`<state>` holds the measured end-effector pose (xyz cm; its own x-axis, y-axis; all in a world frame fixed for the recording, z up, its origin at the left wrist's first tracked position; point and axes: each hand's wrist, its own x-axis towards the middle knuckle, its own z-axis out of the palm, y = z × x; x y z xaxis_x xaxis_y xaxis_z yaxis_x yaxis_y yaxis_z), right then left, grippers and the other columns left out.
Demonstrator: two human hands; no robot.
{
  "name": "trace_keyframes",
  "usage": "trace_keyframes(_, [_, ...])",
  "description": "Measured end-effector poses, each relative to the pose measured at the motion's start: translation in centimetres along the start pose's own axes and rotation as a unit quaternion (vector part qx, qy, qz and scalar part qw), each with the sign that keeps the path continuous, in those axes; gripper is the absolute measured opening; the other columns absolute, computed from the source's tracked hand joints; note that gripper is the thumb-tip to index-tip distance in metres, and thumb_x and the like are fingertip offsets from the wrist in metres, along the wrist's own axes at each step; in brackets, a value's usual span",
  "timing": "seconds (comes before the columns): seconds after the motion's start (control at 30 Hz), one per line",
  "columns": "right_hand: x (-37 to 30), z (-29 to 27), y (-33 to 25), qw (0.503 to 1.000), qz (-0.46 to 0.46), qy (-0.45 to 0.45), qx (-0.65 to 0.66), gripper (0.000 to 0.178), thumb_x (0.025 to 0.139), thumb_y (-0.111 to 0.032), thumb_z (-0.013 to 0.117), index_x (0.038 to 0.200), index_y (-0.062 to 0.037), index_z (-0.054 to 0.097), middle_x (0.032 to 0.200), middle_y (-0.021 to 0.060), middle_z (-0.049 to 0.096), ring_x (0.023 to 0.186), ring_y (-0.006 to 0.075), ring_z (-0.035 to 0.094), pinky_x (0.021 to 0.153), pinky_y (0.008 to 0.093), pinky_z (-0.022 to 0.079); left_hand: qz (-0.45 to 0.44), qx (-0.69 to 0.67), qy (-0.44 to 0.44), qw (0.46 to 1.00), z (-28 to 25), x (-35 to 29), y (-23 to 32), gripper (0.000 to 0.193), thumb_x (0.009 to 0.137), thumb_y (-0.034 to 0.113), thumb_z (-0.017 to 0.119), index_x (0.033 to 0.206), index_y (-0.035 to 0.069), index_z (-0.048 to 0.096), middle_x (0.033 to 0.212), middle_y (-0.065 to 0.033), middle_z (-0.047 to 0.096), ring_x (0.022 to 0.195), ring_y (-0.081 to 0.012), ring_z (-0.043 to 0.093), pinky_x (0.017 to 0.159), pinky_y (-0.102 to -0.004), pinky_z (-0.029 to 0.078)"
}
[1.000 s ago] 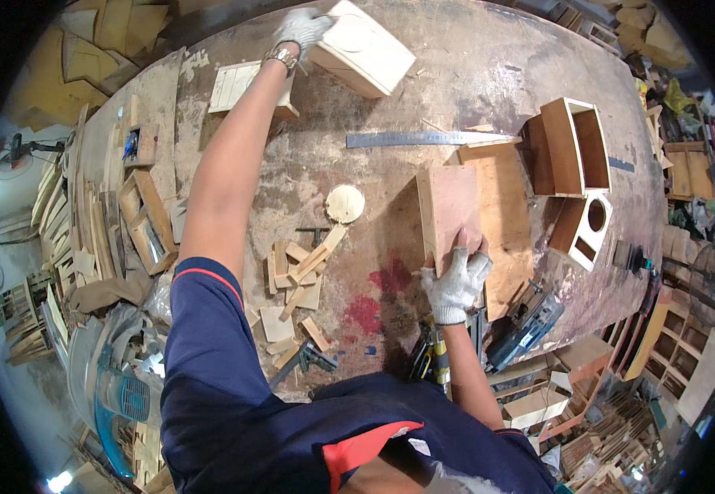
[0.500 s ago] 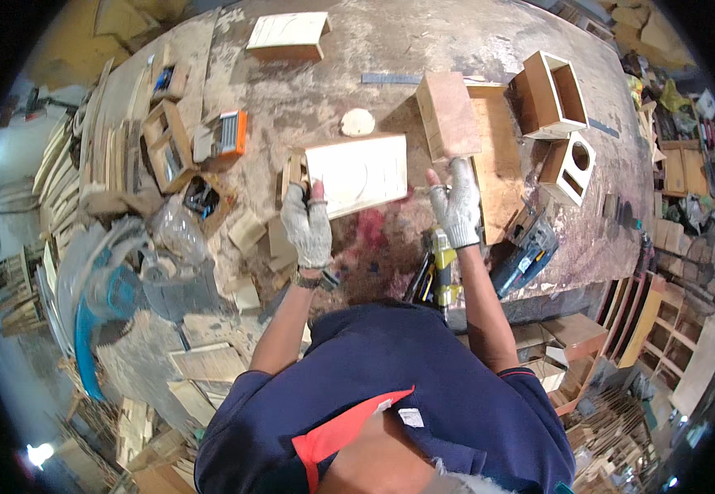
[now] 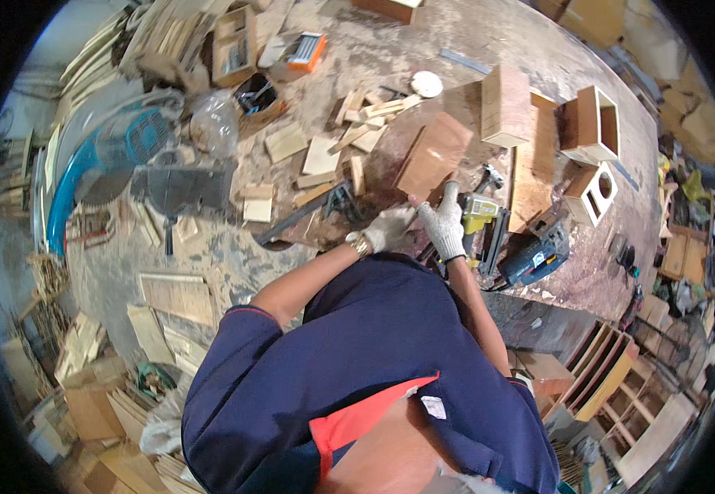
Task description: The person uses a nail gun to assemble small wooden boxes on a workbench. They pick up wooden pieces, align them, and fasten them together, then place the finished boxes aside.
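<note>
Navy shirt (image 3: 374,329), red trim (image 3: 345,428), white-gloved hands (image 3: 444,228)

On the table (image 3: 357,49), upper middle of the frame, a box (image 3: 436,156) lies above the right hand (image 3: 444,224), the left hand (image 3: 390,228) beside that. Left of the box lie wood scraps (image 3: 321,159); to its upper right, a second box (image 3: 506,107), then a board (image 3: 532,185). Right of the hands, a nail gun (image 3: 479,212), then a jigsaw (image 3: 537,262). Upper left: a saw (image 3: 143,132).

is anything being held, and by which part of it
The brown wooden piece, seemingly by its near end, in the right hand; whether the left hand also grips it cannot be told.
</note>
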<state>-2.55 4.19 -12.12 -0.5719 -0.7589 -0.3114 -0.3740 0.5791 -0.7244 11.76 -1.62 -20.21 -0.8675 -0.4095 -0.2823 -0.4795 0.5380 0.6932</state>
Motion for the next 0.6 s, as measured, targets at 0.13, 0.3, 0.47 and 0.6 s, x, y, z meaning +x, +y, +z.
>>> trace_keyframes(0.13, [-0.1,0.5,0.0,0.976,-0.12,0.028,-0.177,0.114,0.077,-0.028,0.083,0.165,-0.0079,0.013,0.136,0.0326,0.054,0.104,0.0479,0.067,0.085,0.0501,0.058,0.082,0.024,0.114,0.99,-1.6,-0.5,0.1,0.028,0.085,0.029,0.071,0.096,0.004,0.068,0.091,-0.0201,0.071,0.091,-0.04,0.07,0.082,-0.0494,0.056])
trace_keyframes(0.3, [2.7,-1.6,1.3,0.958,-0.161,-0.002,-0.236,0.106,0.081,-0.016,0.078,0.166,-0.0197,0.014,0.124,0.0297,0.058,0.099,0.0477,0.067,0.079,0.0536,0.057,-0.097,0.008,0.377,0.921,-6.9,-2.1,-3.0,0.01,0.078,0.017,0.068,0.078,0.007,0.067,0.082,-0.0155,0.067,0.082,-0.0359,0.068,0.078,-0.048,0.054])
trace_keyframes(0.47, [4.6,-1.7,1.1,0.948,-0.168,-0.011,-0.27,0.104,0.084,-0.015,0.074,0.167,-0.0214,0.01,0.126,0.0302,0.059,0.105,0.0482,0.067,0.085,0.053,0.057,-0.328,0.197,0.359,0.851,-10.6,-2.4,-11.0,0.068,0.073,0.049,0.084,0.119,0.007,0.056,0.113,-0.0185,0.057,0.108,-0.0387,0.06,0.088,-0.0521,0.053])
trace_keyframes(0.6, [4.4,-3.0,1.4,0.96,-0.14,-0.04,-0.239,0.107,0.083,-0.02,0.075,0.167,-0.0165,0.008,0.129,0.033,0.059,0.111,0.0493,0.065,0.09,0.0532,0.055,-0.335,0.148,0.322,0.873,-12.3,-1.6,-14.2,0.072,0.07,0.051,0.084,0.12,0.006,0.057,0.114,-0.0203,0.06,0.11,-0.0385,0.06,0.089,-0.0518,0.054])
